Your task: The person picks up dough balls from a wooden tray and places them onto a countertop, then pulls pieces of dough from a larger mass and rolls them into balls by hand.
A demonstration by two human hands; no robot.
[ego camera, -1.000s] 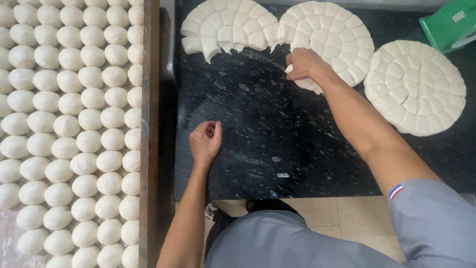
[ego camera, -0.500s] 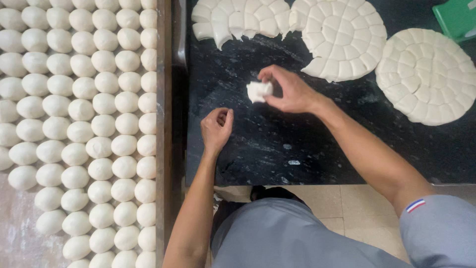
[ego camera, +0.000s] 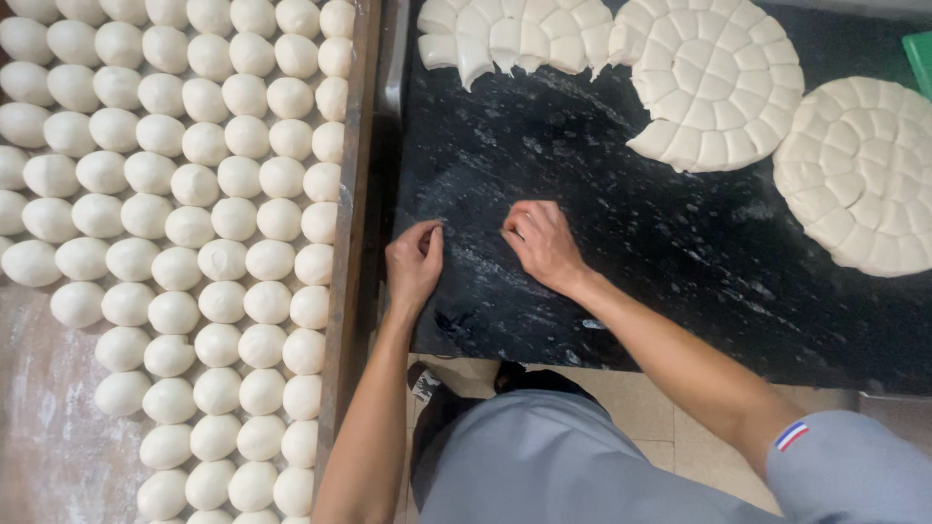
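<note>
Left hand: cupped palm-down on black stone counter, fingers curled shut; contents hidden, cannot tell whether dough is held.
Right hand: just at 3 o'clock of left hand, palm-down on counter, fingers curled under; contents likewise hidden.
Scored dough disc, partly dismantled: at 12 o'clock of hands, lower edge ragged.
Second scored disc: at 1 o'clock, lower-left segments missing.
Third scored disc: at 3 o'clock, well apart, whole.
Rolled dough balls: at 9 o'clock, close rows on floured tray with wooden rim.
</note>
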